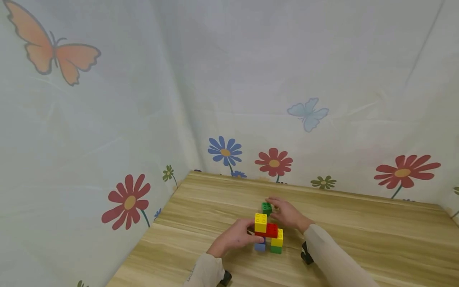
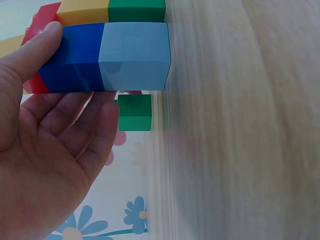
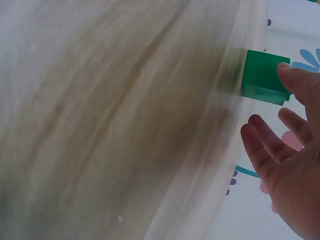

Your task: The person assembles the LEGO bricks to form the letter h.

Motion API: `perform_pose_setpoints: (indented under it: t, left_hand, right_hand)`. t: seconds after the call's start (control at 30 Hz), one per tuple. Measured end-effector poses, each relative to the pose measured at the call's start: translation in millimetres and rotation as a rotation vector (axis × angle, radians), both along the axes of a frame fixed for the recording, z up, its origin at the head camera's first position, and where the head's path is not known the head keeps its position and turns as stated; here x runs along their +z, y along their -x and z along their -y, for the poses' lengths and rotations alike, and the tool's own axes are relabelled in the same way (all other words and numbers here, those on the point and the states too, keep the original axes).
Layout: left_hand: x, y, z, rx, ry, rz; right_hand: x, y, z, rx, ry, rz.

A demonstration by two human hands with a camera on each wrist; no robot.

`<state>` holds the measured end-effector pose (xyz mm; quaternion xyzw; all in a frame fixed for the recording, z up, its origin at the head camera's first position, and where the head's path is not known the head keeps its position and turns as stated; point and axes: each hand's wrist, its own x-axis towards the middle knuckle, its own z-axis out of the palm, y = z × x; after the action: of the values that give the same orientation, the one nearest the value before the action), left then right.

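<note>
My left hand (image 1: 236, 235) holds a built shape of toy building bricks, thumb on the dark blue brick (image 2: 77, 57) and fingers behind it. Below that is a light blue brick (image 1: 259, 247). A red brick (image 1: 271, 230) bridges this column and a second one, a yellow brick (image 1: 277, 238) over a green brick (image 1: 276, 250). Another yellow brick (image 1: 260, 222) tops the red one's left end. Behind stands a separate green brick (image 1: 266, 208). Beside it my right hand (image 1: 287, 214) has its fingers spread; whether the thumb (image 3: 295, 80) touches it I cannot tell.
Everything stands on a wood-grain table (image 1: 201, 203). A pale cloth wall (image 1: 244, 87) with printed flowers and butterflies rises along its back and left edges. Black wrist pieces (image 1: 306, 254) sit under both sleeves.
</note>
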<state>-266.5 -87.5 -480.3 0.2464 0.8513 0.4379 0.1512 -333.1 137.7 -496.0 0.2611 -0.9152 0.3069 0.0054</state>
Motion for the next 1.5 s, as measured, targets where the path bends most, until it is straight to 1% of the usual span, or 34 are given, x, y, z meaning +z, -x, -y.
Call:
perform_pose_setpoints:
  t: [0.17,0.3,0.43,0.6,0.77,0.87,1.03,1.2,1.37,1.5]
  left_hand:
    - [0.5,-0.6,-2.1,-0.017,-0.002,-0.007]
    - [0.9,-1.4,-2.9,-0.02,-0.002,-0.005]
    - [1.2,-2.6,-2.7,-0.012,-0.001,0.008]
    - [0.4,-2.8,-2.4,0.003,0.002,0.015]
    - [0.3,-3.3,-2.2,0.009,0.001,0.034]
    - [0.7,-3.6,-1.7,0.009,-0.002,0.044]
    - [0.3,-2.4,-0.7,0.007,-0.012,0.04]
    - [-0.9,-2.2,-0.4,-0.002,-0.026,0.023]
    - [0.1,-4.1,-1.4,0.006,-0.052,0.023]
    - [0.9,-4.5,-2.5,0.024,-0.062,0.022]
  right_hand:
    - [-2.4,-0.3,0,0.0,0.006,0.026]
    - [-1.7,-1.2,0,-0.028,0.039,0.06]
    - [-1.5,-1.8,0,-0.067,0.054,0.095]
    - [-0.3,-3.2,0,-0.072,0.058,0.107]
    - [2.6,-7.6,-2,-0.06,0.03,0.098]
    - [6.0,-11.1,-4,-0.051,0.004,0.072]
    - [14.4,-18.6,-9,-0.039,-0.024,0.013]
    - [23.9,-27.7,-13,-0.039,-0.039,0.0]
    - [34.4,-37.7,-17,-0.046,-0.025,0.007]
    - [43.0,-45.5,-21,-0.017,-0.01,-0.028]
